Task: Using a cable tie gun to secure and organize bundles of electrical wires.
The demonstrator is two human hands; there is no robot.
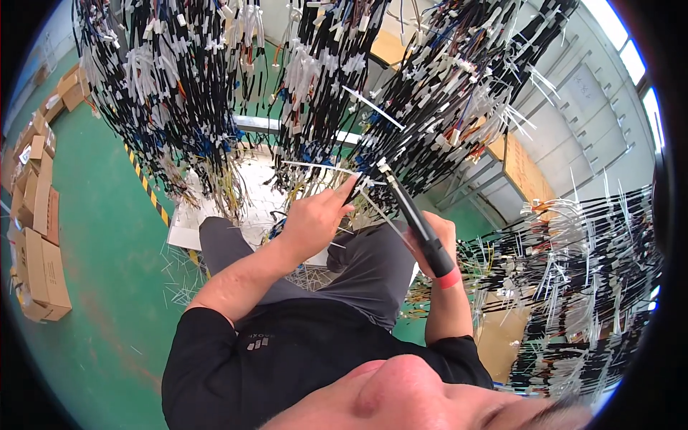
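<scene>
Right hand point(442, 231): fingers wrapped around black tool point(421, 228), tip beside hanging wires point(315, 107). Left hand point(313, 218): fingers near white cable tie point(322, 166); cannot tell whether gripping.

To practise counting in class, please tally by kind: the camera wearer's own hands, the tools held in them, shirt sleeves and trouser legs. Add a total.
Left hand and right hand: 2
Black tool: 1
Left sleeve and right sleeve: 2
Left trouser leg and right trouser leg: 2
Total: 7

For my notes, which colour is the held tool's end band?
The band is red, in the head view.
</scene>
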